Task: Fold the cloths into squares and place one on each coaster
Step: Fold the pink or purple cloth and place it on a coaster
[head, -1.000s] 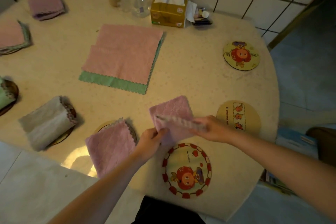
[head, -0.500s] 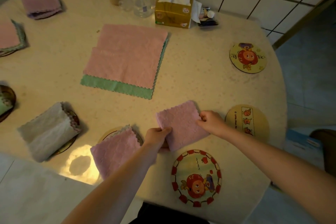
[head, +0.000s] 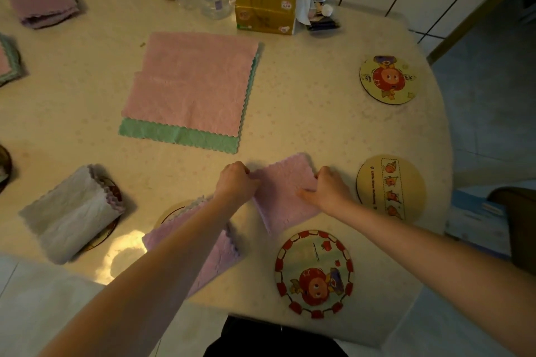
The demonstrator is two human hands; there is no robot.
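The folded purple cloth is pinched at its left edge by the curled fingers of the left hand, while its right edge is pressed and gripped by the right hand. A second ago it was held above the table; now it is laid flat, between the red-rimmed coaster and the stacked pink cloth, beside the yellow coaster.
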